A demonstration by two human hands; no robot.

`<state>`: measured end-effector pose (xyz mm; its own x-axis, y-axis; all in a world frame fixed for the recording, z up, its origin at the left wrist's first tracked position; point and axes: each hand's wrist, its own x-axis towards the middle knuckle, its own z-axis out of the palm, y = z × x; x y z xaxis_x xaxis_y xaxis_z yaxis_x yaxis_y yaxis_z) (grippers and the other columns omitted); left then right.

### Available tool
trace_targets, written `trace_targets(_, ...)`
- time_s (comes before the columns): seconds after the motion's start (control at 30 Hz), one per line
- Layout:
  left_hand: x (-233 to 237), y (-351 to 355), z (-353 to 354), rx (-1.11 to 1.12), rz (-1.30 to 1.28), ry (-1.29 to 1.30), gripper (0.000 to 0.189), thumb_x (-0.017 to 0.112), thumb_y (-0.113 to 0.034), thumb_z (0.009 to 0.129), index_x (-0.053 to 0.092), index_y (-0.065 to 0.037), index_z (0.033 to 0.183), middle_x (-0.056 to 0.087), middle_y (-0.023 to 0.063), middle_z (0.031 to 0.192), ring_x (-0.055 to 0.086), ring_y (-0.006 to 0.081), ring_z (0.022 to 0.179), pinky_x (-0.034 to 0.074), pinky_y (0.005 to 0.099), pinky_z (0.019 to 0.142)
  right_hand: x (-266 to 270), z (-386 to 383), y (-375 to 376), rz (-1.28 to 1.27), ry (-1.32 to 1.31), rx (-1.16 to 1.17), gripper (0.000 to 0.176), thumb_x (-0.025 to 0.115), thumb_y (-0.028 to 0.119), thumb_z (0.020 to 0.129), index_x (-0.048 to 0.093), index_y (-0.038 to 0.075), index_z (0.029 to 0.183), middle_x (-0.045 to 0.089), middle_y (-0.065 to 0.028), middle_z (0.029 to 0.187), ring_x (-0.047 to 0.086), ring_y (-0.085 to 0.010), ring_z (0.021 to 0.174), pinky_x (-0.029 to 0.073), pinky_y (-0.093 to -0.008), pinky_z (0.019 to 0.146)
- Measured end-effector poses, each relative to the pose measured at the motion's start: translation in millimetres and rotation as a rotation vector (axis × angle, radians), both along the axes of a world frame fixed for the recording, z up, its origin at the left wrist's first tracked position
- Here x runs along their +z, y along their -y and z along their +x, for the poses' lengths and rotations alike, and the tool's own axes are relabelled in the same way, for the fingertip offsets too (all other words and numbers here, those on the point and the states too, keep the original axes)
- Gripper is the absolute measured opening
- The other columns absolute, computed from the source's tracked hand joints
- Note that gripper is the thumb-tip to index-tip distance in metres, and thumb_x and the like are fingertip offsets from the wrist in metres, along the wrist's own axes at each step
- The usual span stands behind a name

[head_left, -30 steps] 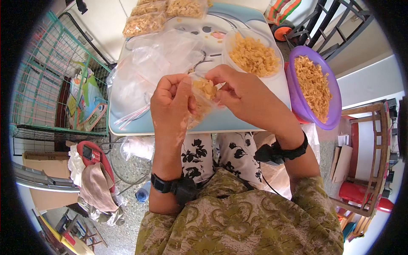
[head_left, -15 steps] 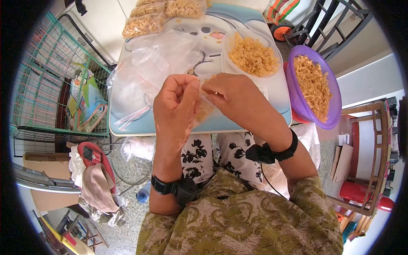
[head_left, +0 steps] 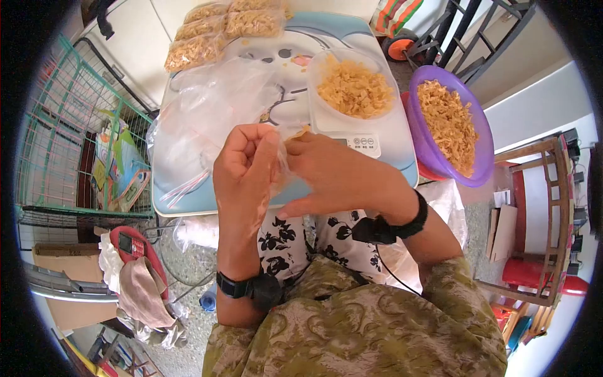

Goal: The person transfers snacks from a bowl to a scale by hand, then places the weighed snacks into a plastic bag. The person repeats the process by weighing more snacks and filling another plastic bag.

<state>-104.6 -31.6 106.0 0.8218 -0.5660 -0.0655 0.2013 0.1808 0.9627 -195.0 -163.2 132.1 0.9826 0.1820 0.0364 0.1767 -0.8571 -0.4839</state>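
Bag (head_left: 281, 156), small and see-through, up in the air above the near part of the table (head_left: 326, 22), in between two hands. Pinched tight by the left hand (head_left: 245, 160), with the thumb pressed down on bent fingers. Bag on the thumb side of that grip, thin and crinkly, with part of it hidden by the hands. Right hand (head_left: 333, 176) close at the other side of the bag, palm down. Thumb spread wide from the fingers and pointing left, low by the table's near edge. Fingertips out of sight, so cannot tell if touching the bag. Bit of yellow flake (head_left: 304, 130) just past the right knuckles; cannot tell if inside the bag or not.

Farther on, to the left, a big flat heap of loose bags (head_left: 213, 94) on the table, all thin and shiny. To the right, a white scale (head_left: 363, 142) with little round buttons. On top of the scale, a round clear tub (head_left: 361, 55) with lots of yellow flakes in it. Past the table's right side, a purple bowl (head_left: 485, 151), tipped a bit and full of brownish flakes. At the far left corner, full bags (head_left: 195, 53) close together.
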Motion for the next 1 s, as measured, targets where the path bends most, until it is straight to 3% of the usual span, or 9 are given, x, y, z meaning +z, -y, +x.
trace_targets(0.13,-2,0,2,0.01,0.006,0.016,0.014,0.064,-0.018,0.094,0.062,-0.006,0.098,0.051,-0.0054,0.065,0.039,0.0014,0.049,0.026,0.018,0.044,-4,6,1,-0.043,-0.101,-0.033,0.049,0.073,0.037,0.08,0.061,-0.004,0.104,0.059,-0.0191,0.104,0.058,-0.0365,0.096,0.046,-0.0435,0.09)
trace_targets(0.33,-3,-2,9,0.073,-0.07,-0.004,0.018,0.064,-0.022,0.095,0.062,-0.005,0.1,0.049,-0.0047,0.063,0.037,0.0038,0.049,0.025,0.0209,0.044,12,-16,21,0.217,0.306,-0.052,0.031,0.073,0.02,0.082,0.066,0.003,0.107,0.065,-0.0146,0.111,0.058,-0.0325,0.109,0.048,-0.0385,0.091)
trace_targets(0.4,-1,-2,9,0.084,-0.087,-0.005,0.018,0.065,-0.022,0.095,0.062,-0.005,0.101,0.048,-0.0044,0.064,0.037,0.0039,0.049,0.024,0.0206,0.044,25,-25,47,0.041,0.349,-0.24,0.029,0.073,0.014,0.082,0.067,0.007,0.11,0.066,-0.0107,0.113,0.059,-0.0292,0.112,0.048,-0.037,0.094)
trace_targets(0.43,0,-2,9,0.093,-0.103,-0.005,0.019,0.065,-0.022,0.095,0.062,-0.004,0.101,0.048,-0.0042,0.064,0.037,0.004,0.05,0.024,0.0203,0.044,30,-29,60,-0.098,0.391,-0.336,0.025,0.066,0.022,0.086,0.069,0.005,0.104,0.067,-0.0153,0.105,0.061,-0.0332,0.104,0.048,-0.0421,0.092)
trace_targets(0.5,1,0,7,0.091,-0.109,-0.018,0.019,0.065,-0.021,0.095,0.062,-0.004,0.101,0.048,-0.0041,0.064,0.036,0.004,0.05,0.024,0.0202,0.044,36,-38,85,-0.241,0.43,-0.426,0.028,0.067,0.025,0.085,0.069,0.004,0.104,0.067,-0.016,0.104,0.061,-0.0334,0.103,0.048,-0.0422,0.09)
trace_targets(0.6,-2,1,6,0.075,-0.12,-0.021,0.018,0.065,-0.02,0.095,0.062,-0.003,0.101,0.048,-0.004,0.065,0.036,0.0039,0.049,0.024,0.0201,0.044,38,-38,113,-0.436,0.332,-0.511,0.033,0.07,0.03,0.082,0.069,0.003,0.1,0.068,-0.017,0.098,0.063,-0.0351,0.097,0.05,-0.0431,0.085)
trace_targets(0.67,-3,1,6,0.063,-0.122,-0.011,0.018,0.064,-0.02,0.095,0.062,-0.003,0.1,0.048,-0.004,0.064,0.036,0.0038,0.049,0.024,0.0201,0.044,38,-33,122,-0.544,0.059,-0.545,0.043,0.075,0.033,0.076,0.067,0.005,0.108,0.068,-0.0139,0.101,0.06,-0.0322,0.1,0.048,-0.0419,0.084)
trace_targets(0.77,-3,2,7,0.053,-0.121,-0.009,0.017,0.064,-0.019,0.095,0.062,-0.003,0.1,0.048,-0.0038,0.064,0.036,0.0037,0.048,0.024,0.0199,0.043,33,-17,126,-0.571,-0.161,-0.548,0.048,0.075,0.037,0.073,0.066,0.004,0.106,0.067,-0.0167,0.096,0.061,-0.0339,0.099,0.048,-0.0435,0.083)
trace_targets(1.0,-3,2,7,0.047,-0.106,-0.011,0.017,0.064,-0.019,0.095,0.062,-0.003,0.1,0.05,-0.0034,0.065,0.037,0.0036,0.048,0.026,0.0197,0.043,26,-1,119,-0.609,-0.188,-0.491,0.053,0.075,0.033,0.072,0.057,0.001,0.111,0.066,-0.0198,0.089,0.064,-0.0368,0.091,0.049,-0.0466,0.078)
